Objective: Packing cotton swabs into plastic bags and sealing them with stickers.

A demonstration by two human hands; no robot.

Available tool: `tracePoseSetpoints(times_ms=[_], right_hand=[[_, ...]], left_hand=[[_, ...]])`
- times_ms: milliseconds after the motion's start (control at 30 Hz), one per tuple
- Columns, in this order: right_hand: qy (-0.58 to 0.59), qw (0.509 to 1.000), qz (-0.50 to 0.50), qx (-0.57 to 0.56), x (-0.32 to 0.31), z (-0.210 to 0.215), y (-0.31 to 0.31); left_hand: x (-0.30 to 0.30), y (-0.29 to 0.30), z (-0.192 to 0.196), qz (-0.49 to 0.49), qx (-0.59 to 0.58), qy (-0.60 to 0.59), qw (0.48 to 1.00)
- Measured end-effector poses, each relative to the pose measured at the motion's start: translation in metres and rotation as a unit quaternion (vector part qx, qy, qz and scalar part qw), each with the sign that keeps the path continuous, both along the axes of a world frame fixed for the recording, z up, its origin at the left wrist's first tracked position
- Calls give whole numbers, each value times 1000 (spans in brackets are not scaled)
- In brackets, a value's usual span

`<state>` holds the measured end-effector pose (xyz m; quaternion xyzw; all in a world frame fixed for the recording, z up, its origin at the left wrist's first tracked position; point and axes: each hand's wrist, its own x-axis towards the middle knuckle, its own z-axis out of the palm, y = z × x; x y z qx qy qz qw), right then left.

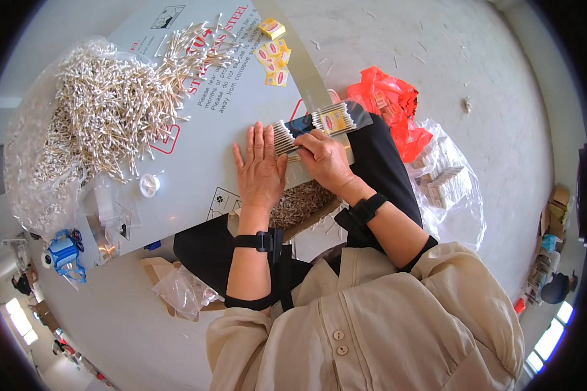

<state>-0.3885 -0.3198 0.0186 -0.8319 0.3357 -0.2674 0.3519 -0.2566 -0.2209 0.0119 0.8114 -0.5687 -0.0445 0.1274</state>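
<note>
A row of cotton swabs lies near the right edge of the table, partly in a clear plastic sleeve with a yellow printed card. A dark gap shows between two groups of swabs. My left hand rests flat on the tabletop, fingers stretched out, its index finger and thumb beside the left end of the row. Over the near side of the pack, my right hand has its fingers curled, gripping it at the middle. Its fingertips are partly hidden.
A big heap of loose swabs spills from a clear bag on the left of the table. Yellow cards lie at the far edge; a small white round tub sits nearer. Red and clear bags stand at right.
</note>
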Motion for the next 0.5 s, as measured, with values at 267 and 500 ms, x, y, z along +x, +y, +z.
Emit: tracePoseSetpoints(times_ms=[267, 500], right_hand=[[24, 1000, 15, -13, 0, -2, 0], [16, 1000, -3, 11, 7, 3, -6]], left_hand=[[1, 0, -1, -1, -2, -6, 1000], [1, 0, -2, 3, 2, -8, 1000]])
